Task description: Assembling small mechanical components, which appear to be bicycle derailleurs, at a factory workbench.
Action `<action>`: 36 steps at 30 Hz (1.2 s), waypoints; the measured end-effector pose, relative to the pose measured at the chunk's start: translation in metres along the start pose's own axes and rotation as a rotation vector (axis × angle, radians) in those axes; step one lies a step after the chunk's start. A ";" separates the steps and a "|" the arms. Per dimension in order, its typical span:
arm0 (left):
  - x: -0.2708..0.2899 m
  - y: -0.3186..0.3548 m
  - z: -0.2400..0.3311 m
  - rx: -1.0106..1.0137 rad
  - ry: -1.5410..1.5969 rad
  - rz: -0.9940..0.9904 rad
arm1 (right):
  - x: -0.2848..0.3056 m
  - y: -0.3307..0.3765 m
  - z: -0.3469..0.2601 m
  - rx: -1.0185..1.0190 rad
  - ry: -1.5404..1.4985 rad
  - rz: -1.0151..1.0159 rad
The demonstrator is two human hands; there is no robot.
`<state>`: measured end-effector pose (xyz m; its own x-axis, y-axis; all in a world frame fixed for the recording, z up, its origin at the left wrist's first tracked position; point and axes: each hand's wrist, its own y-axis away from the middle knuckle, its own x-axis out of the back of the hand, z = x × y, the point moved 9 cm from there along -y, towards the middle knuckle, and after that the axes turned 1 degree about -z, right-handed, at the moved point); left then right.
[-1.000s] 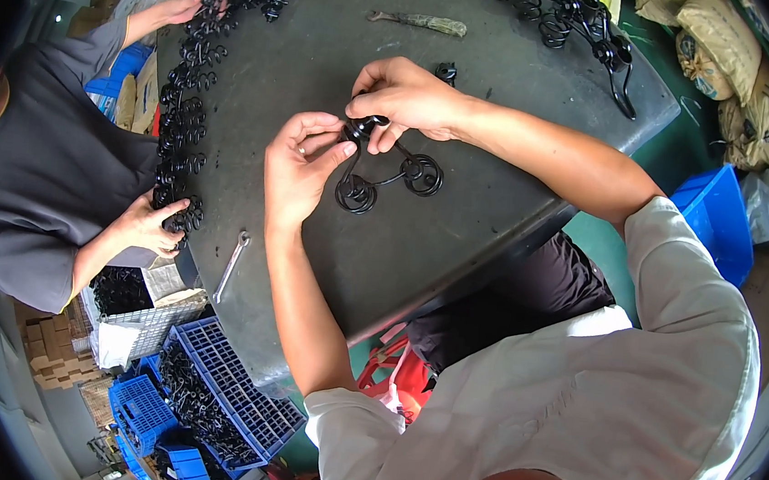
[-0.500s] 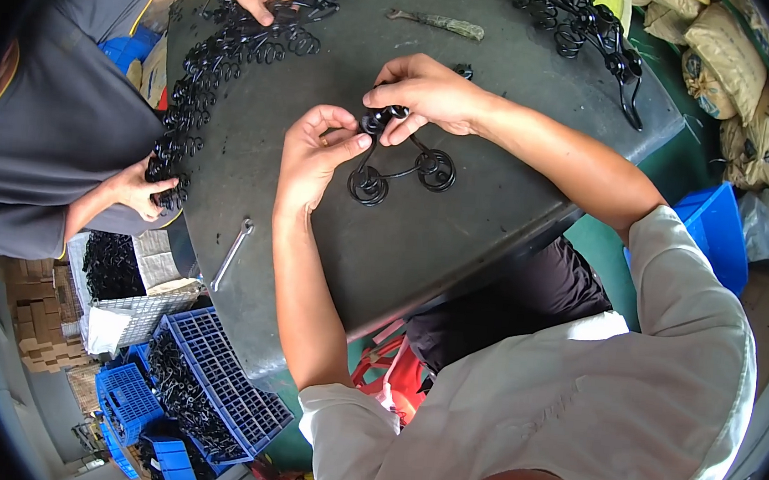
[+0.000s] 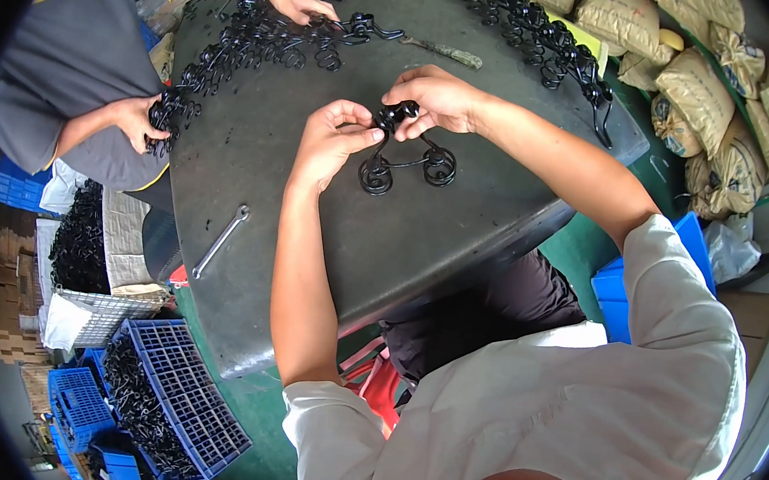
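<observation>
Over the dark table, both my hands hold a black double-coil wire spring (image 3: 402,165). Its two round coils hang toward me, joined by a straight piece of wire. A thicker black end piece (image 3: 399,111) sits at its top, between my hands. My left hand (image 3: 331,139) pinches the left side of that upper part with thumb and fingertips. From the other side, my right hand (image 3: 438,103) has its fingers curled around the upper part, hiding some of it.
A wrench (image 3: 221,242) lies on the table (image 3: 254,165) at left, and a worn-handled tool (image 3: 446,53) beyond my hands. Piled springs (image 3: 246,50) lie before a co-worker, whose hands touch them; more springs (image 3: 548,44) lie far right. Crates (image 3: 183,396) and sacks (image 3: 618,23) surround the table.
The whole view has shifted. In my hands the spring's upper end piece is now more exposed, with my right fingers lower beside it. The co-worker's hands remain at the piled springs.
</observation>
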<state>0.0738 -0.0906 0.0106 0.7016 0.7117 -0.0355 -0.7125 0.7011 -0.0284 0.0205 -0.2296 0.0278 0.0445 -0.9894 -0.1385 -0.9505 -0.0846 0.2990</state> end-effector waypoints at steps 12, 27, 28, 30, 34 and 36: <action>-0.001 0.001 0.002 0.033 0.036 -0.014 | 0.009 -0.004 0.008 -0.017 -0.056 -0.018; -0.007 0.001 0.002 0.004 -0.064 -0.068 | 0.009 -0.001 0.007 0.056 -0.154 -0.035; -0.008 0.000 0.002 -0.009 -0.080 -0.089 | 0.008 -0.002 0.007 0.063 -0.162 -0.037; -0.008 0.001 0.003 0.005 -0.074 -0.084 | 0.009 -0.002 0.006 0.066 -0.164 -0.043; -0.008 0.001 0.002 0.009 -0.075 -0.088 | 0.010 -0.002 0.006 0.077 -0.158 -0.046; -0.009 0.001 0.001 -0.011 -0.099 -0.099 | 0.009 -0.001 0.005 0.083 -0.160 -0.048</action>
<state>0.0671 -0.0960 0.0119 0.7653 0.6401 0.0672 -0.6392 0.7681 -0.0380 0.0205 -0.2377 0.0210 0.0470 -0.9526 -0.3007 -0.9708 -0.1144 0.2107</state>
